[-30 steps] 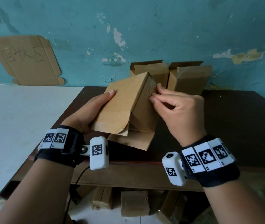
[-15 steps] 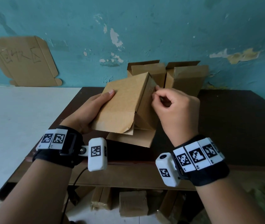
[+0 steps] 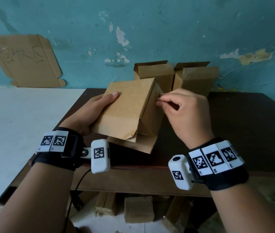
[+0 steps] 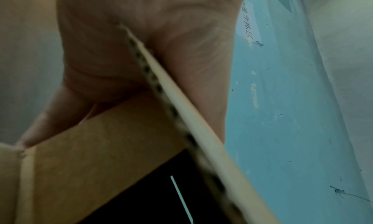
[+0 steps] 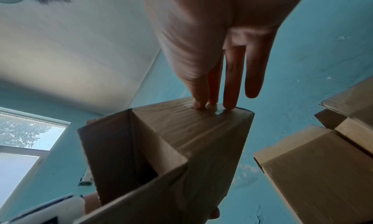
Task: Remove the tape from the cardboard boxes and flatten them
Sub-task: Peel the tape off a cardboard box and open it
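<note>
Cardboard box [image 3: 130, 105] sits tilted in my hands above the dark counter [image 3: 244, 125], its open end with loose flaps turned toward me and its taped far end pointing at the wall. My left hand [image 3: 89, 115] grips the box from the left side, thumb lying flat across the top face and the fingers wrapped underneath; in the left wrist view the palm [image 4: 141, 43] presses against a cardboard edge. My right hand [image 3: 183, 111] is curled at the box's upper right edge, thumb and forefinger pinching together at the clear tape [image 5: 203, 114] that runs over that end. In the right wrist view my fingertips [image 5: 198, 105] touch the shiny, wrinkled tape strip right at the far edge of the box, while the little finger hangs free beside it. Two more boxes [image 3: 175, 76] stand side by side against the blue wall behind, flaps up, just past the one I hold. A flattened cardboard sheet [image 3: 24, 59] with handwriting is stuck to the wall on the left. More cardboard boxes [image 3: 138, 209] lie under the counter.
</note>
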`<act>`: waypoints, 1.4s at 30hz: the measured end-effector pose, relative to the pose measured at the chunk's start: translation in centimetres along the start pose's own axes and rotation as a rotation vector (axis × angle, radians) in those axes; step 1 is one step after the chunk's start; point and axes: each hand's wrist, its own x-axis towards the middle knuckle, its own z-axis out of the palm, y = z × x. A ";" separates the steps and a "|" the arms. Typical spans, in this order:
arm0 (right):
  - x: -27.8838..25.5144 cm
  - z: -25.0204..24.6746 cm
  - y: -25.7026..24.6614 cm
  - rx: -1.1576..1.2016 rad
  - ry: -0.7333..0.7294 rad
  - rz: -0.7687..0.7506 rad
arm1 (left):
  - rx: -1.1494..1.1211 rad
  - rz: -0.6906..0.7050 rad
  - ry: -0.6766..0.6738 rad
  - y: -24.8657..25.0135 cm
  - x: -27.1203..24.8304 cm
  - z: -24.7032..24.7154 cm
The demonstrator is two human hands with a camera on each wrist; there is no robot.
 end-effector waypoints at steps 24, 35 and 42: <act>0.9 -2.2 1.0 0.196 -0.001 0.274 | -0.053 0.003 -0.078 0.1 -0.7 0.3; 0.9 -1.8 0.2 0.156 -0.019 0.077 | -0.112 -0.047 -0.053 0.3 -0.8 -0.2; 1.0 -1.9 -0.7 0.118 -0.044 0.036 | -0.163 -0.046 -0.043 0.4 -1.1 -0.1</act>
